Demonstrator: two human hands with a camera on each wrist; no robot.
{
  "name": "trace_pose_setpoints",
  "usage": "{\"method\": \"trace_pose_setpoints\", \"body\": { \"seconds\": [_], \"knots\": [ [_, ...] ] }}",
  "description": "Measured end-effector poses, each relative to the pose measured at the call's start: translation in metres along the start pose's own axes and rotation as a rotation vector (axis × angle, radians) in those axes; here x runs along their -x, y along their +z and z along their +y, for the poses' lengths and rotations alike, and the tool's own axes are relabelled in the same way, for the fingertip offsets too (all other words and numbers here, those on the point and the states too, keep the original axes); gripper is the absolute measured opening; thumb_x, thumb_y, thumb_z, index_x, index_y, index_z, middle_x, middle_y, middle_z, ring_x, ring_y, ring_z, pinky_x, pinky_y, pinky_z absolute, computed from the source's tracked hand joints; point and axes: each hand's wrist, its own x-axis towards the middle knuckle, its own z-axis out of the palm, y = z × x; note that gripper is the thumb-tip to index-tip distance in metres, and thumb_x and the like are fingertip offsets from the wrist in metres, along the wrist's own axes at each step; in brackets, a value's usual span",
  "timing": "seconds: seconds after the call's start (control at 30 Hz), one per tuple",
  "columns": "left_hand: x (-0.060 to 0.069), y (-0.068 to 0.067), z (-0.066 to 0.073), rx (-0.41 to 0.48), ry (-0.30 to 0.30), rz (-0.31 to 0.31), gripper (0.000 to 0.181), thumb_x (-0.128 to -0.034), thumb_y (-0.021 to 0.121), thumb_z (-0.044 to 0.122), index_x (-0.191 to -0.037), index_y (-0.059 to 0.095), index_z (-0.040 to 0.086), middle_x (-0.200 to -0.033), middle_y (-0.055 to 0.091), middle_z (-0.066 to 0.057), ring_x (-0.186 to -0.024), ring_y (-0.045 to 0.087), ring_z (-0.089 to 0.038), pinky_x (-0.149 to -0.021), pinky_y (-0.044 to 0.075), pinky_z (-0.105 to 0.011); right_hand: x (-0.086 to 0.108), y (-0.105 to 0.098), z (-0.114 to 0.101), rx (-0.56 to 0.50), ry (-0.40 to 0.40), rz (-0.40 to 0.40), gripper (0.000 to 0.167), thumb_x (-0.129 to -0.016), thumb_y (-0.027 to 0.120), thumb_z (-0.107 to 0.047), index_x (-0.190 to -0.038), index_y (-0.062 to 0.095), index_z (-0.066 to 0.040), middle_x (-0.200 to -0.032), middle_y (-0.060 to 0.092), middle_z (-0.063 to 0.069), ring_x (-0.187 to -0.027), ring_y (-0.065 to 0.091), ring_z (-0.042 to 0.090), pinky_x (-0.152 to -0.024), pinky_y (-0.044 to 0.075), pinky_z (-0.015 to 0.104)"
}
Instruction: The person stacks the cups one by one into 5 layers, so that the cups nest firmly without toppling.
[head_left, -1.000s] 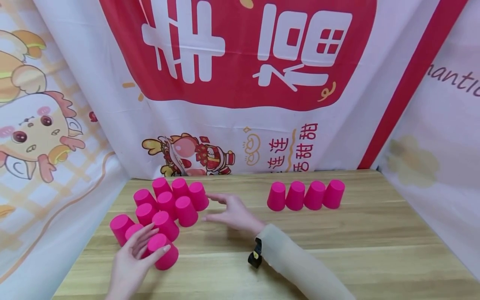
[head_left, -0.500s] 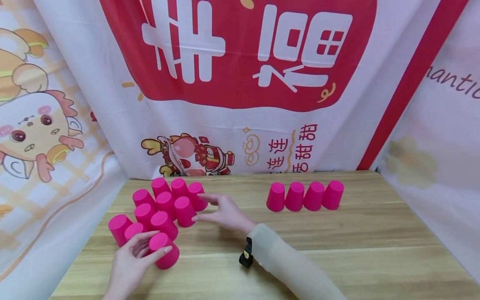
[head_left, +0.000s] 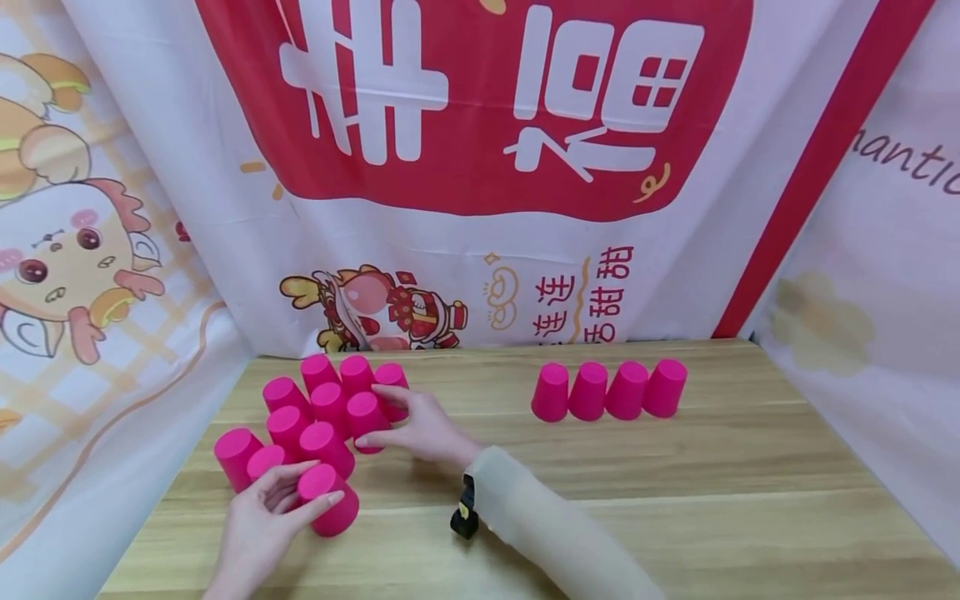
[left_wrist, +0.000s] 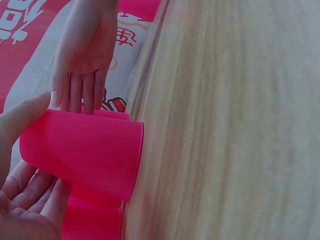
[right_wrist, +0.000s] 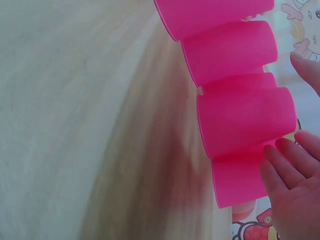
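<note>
Several bright pink cups stand upside down in a slanted cluster on the left of the table. My left hand (head_left: pixel 258 521) holds the nearest pink cup (head_left: pixel 330 502), thumb on its near right side and fingers on its far left side. In the left wrist view that cup (left_wrist: pixel 85 150) sits between the thumb and the fingers. At the cluster's right side, my right hand (head_left: pixel 420 425) reaches around another pink cup (head_left: pixel 366 414), fingers behind it and thumb in front. The right wrist view shows the thumb (right_wrist: pixel 307 70) apart from the cups and the fingers close to them.
A row of several more upside-down pink cups (head_left: pixel 588 392) stands at the back right of the wooden table (head_left: pixel 675 517). Printed cloth (head_left: pixel 480 275) hangs behind the table and on both sides. A black strap (head_left: pixel 465 510) dangles at the right sleeve.
My right hand has moved left, from beside the cluster to around a cup at its right side. My left hand has stayed at the nearest cup, fingers closer about it. The right row stands unchanged.
</note>
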Motion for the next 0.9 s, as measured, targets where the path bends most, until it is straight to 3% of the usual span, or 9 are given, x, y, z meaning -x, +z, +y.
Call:
{"method": "trace_pose_setpoints", "body": {
  "seconds": [0.2,0.33,0.47,0.67,0.77,0.9],
  "knots": [
    [0.000,0.000,0.000,0.001,0.002,0.000,0.080,-0.0716,0.091,0.049,-0.134,0.061,0.008,-0.136,0.059,-0.013,-0.125,0.058,-0.033,-0.095,0.048,-0.023,0.000,0.008,0.002,-0.010,0.038,0.020,0.081,-0.082,0.087,-0.036,-0.152,0.049,-0.023,-0.134,0.058,-0.012,-0.120,0.059,0.016,-0.084,0.054,0.022],
    [-0.001,0.000,-0.001,0.005,0.013,0.005,0.080,-0.0715,0.091,0.049,-0.134,0.062,0.009,-0.135,0.060,-0.012,-0.125,0.058,-0.032,-0.092,0.049,-0.017,-0.001,0.010,0.004,-0.004,0.015,0.033,0.073,-0.083,0.087,-0.035,-0.148,0.055,-0.021,-0.131,0.059,-0.014,-0.118,0.059,0.016,-0.086,0.056,0.025],
    [-0.002,0.000,-0.002,0.001,0.011,0.005,0.081,-0.0716,0.090,0.050,-0.135,0.061,0.008,-0.135,0.060,-0.013,-0.125,0.058,-0.033,-0.095,0.048,-0.023,0.000,0.012,0.006,0.021,-0.011,0.040,0.064,-0.083,0.087,-0.036,-0.139,0.063,-0.019,-0.126,0.059,-0.015,-0.119,0.057,0.013,-0.089,0.056,0.028],
    [-0.002,0.000,-0.003,-0.001,0.008,0.003,0.081,-0.0715,0.090,0.051,-0.135,0.061,0.009,-0.134,0.060,-0.012,-0.123,0.059,-0.032,-0.094,0.049,-0.022,0.002,0.015,0.010,0.053,0.000,0.069,0.051,-0.082,0.088,-0.035,-0.128,0.071,-0.024,-0.115,0.061,-0.018,-0.107,0.058,0.005,-0.084,0.054,0.023],
    [-0.002,0.000,-0.003,0.000,0.007,0.001,0.081,-0.0714,0.090,0.051,-0.135,0.062,0.009,-0.134,0.060,-0.012,-0.123,0.059,-0.032,-0.093,0.050,-0.020,0.003,0.013,0.011,0.048,-0.004,0.070,0.051,-0.082,0.088,-0.033,-0.127,0.070,-0.022,-0.115,0.062,-0.018,-0.105,0.059,0.004,-0.084,0.054,0.022],
    [-0.002,0.000,-0.002,-0.005,-0.004,-0.005,0.082,-0.0716,0.090,0.051,-0.135,0.061,0.009,-0.135,0.060,-0.013,-0.123,0.059,-0.033,-0.095,0.049,-0.025,0.005,0.007,0.010,0.032,0.017,0.072,0.051,-0.081,0.089,-0.032,-0.127,0.069,-0.021,-0.114,0.063,-0.017,-0.105,0.060,0.006,-0.081,0.055,0.023]
  ]
}}
